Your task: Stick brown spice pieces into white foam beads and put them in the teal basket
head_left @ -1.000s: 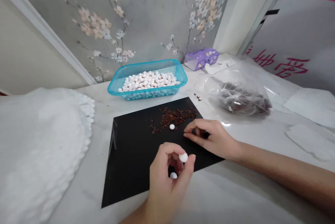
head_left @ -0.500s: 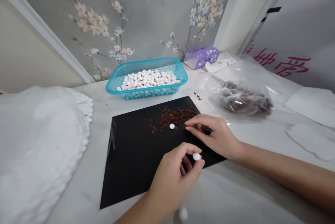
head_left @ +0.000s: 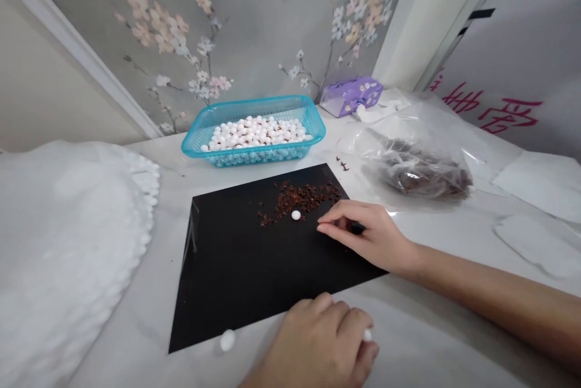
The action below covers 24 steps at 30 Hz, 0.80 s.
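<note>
My left hand (head_left: 324, 339) is palm down in front of the black sheet (head_left: 227, 267), its thumb and fingers closed around a small white ball (head_left: 367, 335) that is mostly hidden. Left of that hand, a loose white ball (head_left: 227, 340) is at the sheet's front edge. My right hand (head_left: 367, 233) is over the sheet's right side, thumb and forefinger pinched together; anything between them is too small to see. Near its fingertips rests another white ball (head_left: 296, 215), beside a scattered pile of small reddish-brown pieces (head_left: 302, 197).
Behind the sheet stands a blue plastic basket (head_left: 254, 155) of white balls, some with brown bits among them. A large bag of white balls (head_left: 63, 255) fills the left. At right lie a clear bag of brown pieces (head_left: 422, 173) and, further back, a purple tissue pack (head_left: 351, 96).
My left hand has moved down off the sheet and turned palm down, still holding its ball. A loose ball seen below it now appears to its left. My right hand has barely moved.
</note>
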Available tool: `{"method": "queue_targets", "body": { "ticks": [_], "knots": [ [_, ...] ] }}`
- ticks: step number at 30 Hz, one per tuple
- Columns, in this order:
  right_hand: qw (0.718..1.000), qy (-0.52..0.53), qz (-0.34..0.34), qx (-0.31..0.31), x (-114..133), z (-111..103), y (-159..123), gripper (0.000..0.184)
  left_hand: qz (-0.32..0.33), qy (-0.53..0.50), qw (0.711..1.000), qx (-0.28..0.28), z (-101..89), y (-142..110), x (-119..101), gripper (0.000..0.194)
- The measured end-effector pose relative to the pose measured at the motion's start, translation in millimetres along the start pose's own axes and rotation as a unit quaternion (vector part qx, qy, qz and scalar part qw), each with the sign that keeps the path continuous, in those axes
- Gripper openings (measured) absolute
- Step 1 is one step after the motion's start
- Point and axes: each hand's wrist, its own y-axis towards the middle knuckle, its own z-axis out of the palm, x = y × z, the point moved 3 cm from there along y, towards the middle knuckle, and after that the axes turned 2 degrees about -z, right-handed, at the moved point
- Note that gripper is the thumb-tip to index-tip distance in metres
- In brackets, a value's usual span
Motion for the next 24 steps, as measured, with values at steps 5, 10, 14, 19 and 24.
{"method": "queue_targets", "body": {
  "ticks": [5, 10, 14, 19, 24],
  "knots": [
    [1.000, 0.008, 0.023, 0.014, 0.4, -0.4, 0.2, 0.014, -0.087, -0.187, 0.973, 0.106, -17.8, 3.7, 10.2, 0.013],
    [0.996, 0.012, 0.074, 0.047, -4.0, 2.8, 3.0, 0.013, -0.150, -0.278, 0.948, 0.034, -29.4, 2.0, 16.9, 0.018],
    [0.996, -0.033, 0.044, 0.073, -3.7, 4.7, 6.5, 0.011, -0.113, -0.273, 0.955, -0.016, -34.7, 1.6, 18.0, 0.016],
    [0.994, -0.040, 0.026, 0.097, -0.6, 4.1, 5.1, 0.011, -0.072, -0.211, 0.971, -0.081, -46.1, 3.9, 29.7, 0.015],
    [0.994, -0.047, -0.009, 0.101, 0.7, 3.0, 2.6, 0.013, -0.189, -0.267, 0.938, -0.115, -44.2, 4.1, 46.2, 0.013]
  ]
}}
